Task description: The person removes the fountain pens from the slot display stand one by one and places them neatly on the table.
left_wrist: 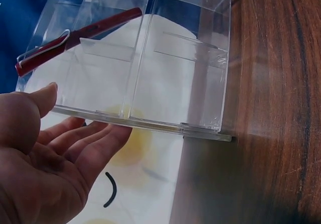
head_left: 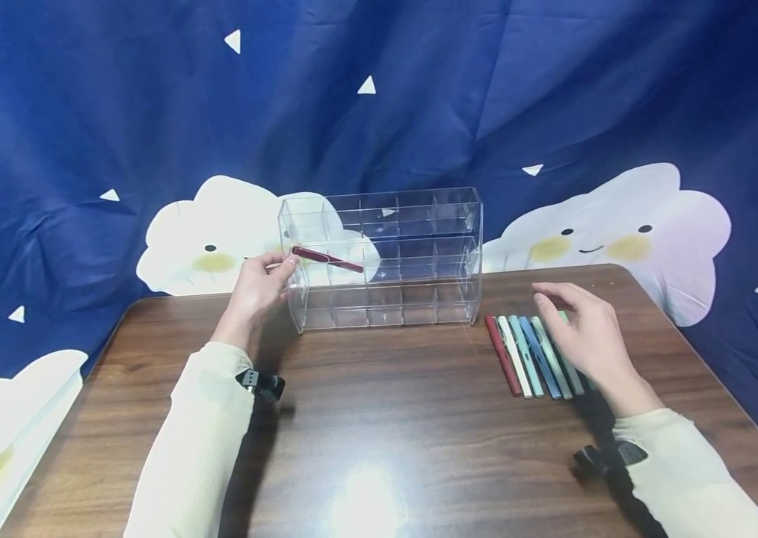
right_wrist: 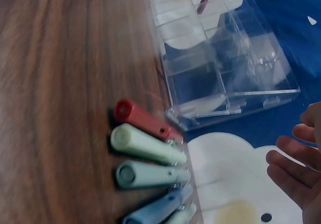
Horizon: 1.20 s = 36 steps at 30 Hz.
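Observation:
A clear acrylic organizer (head_left: 386, 321) with tiered compartments stands at the back of the table. Slanting across the left compartments of its middle tier is a dark red pen (head_left: 328, 259), its silver clip plain in the left wrist view. My left hand (head_left: 259, 290) holds the organizer's left side wall, thumb (left_wrist: 47, 97) at the front edge and fingers (left_wrist: 103, 151) along the outside; the thumb lies close to the pen's end. Above a row of pens, my right hand (head_left: 587, 329) hovers with relaxed fingers and nothing in them. A red pen (head_left: 503, 357) is leftmost in that row.
Beside the red pen lie a white pen (head_left: 516, 357), a blue pen (head_left: 542, 360) and several pale green ones, partly under my right hand. The brown wooden table (head_left: 379, 403) ends just behind the organizer, against a blue cloud-print curtain (head_left: 419, 97).

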Each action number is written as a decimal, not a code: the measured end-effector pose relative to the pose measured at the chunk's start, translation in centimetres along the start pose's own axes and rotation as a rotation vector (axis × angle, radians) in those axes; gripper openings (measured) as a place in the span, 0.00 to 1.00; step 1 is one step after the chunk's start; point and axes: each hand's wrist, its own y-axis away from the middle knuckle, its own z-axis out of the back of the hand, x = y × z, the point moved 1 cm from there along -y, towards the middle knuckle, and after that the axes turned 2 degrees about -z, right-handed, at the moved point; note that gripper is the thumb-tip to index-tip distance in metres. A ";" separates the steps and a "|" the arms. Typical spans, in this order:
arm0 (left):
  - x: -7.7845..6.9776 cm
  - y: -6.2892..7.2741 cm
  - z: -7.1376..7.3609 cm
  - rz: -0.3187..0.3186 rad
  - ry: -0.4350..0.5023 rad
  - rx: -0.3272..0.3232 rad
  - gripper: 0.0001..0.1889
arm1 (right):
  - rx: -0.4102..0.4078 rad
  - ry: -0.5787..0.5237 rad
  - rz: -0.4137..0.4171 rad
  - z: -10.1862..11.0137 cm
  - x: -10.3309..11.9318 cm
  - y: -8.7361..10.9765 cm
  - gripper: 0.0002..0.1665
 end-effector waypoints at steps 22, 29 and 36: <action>0.1 -0.1 -0.2 -0.008 -0.005 -0.011 0.29 | 0.044 -0.114 0.068 -3.0 3.7 -2.4 0.16; 0.1 0.0 -0.1 0.002 -0.007 -0.012 0.29 | 0.057 -0.150 0.134 -3.8 5.1 -3.4 0.15; 0.1 -0.1 -0.2 -0.001 -0.004 -0.016 0.29 | 0.122 -0.202 0.097 -4.7 6.2 -4.2 0.16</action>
